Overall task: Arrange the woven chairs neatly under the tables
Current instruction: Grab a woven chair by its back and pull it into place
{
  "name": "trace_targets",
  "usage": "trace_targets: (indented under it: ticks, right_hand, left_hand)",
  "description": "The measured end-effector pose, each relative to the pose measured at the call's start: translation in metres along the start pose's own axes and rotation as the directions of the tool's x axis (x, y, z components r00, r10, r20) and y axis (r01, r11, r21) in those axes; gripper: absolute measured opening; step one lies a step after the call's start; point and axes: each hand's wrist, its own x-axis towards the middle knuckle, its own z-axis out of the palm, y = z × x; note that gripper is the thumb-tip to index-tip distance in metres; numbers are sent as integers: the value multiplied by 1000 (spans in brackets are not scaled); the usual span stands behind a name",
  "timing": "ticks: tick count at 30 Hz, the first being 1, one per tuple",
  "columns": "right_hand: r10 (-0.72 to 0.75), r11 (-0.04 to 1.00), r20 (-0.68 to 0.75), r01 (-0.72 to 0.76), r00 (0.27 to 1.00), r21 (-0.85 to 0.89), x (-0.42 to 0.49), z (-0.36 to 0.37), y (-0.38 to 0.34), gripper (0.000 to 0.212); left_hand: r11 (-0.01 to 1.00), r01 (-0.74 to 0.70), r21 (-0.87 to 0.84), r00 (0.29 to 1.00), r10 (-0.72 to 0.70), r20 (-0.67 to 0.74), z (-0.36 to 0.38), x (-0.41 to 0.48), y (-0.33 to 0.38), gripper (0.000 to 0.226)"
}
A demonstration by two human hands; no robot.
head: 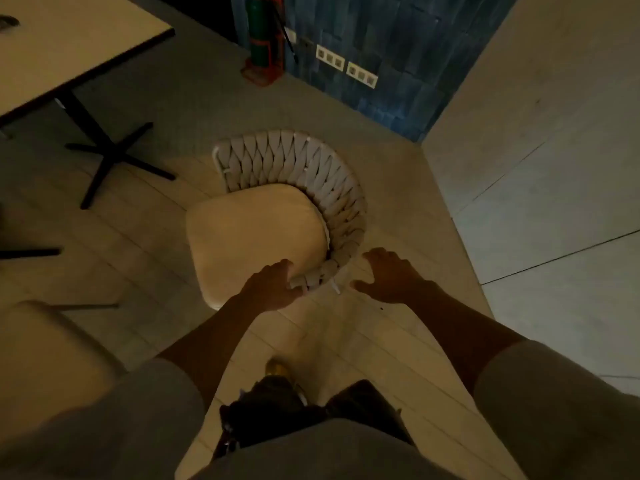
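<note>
We are seeing a green fire extinguisher [259,32] standing at twelve o'clock, with white wall sockets [346,65] at one o'clock on blue tiling [398,46].

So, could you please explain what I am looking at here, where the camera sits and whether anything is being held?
No machine here: a person wears one camera on the head, looking down at their own arms. The left hand is at the near end of the back of the woven chair; whether it grips is unclear. The right hand is spread open beside the chair, holding nothing. The chair stands clear of the table at upper left.
</note>
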Motion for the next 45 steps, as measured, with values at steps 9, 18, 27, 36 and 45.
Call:
trace_targets:
  ticks: [9, 18, 27, 36, 45]
  right_hand:
    - [-173, 954, 44, 178, 984, -240, 94, -50, 42, 94]
    - [-380, 810, 151, 408, 912, -422, 211, -44, 81, 106]
    - [-515, 532, 249, 534, 820, -657, 293, -12, 86, 121]
    - [-497, 557, 233, 513, 836, -653, 314, 12, 101, 83]
    - [-501, 599, 172, 483, 848, -638, 306, 28, 99, 82]
  left_hand:
    - [995, 85, -59, 996, -86, -7, 11, 56, 22, 82]
    - [989, 143, -31, 988, -144, -50, 69, 130, 21, 99]
    - [954, 213, 211, 976, -197, -95, 123, 184, 5, 61]
    - [928, 123, 351, 978, -53, -203, 130, 186, -5, 45]
    - [934, -41, 356, 975, 115, -189, 119, 184, -31, 41]
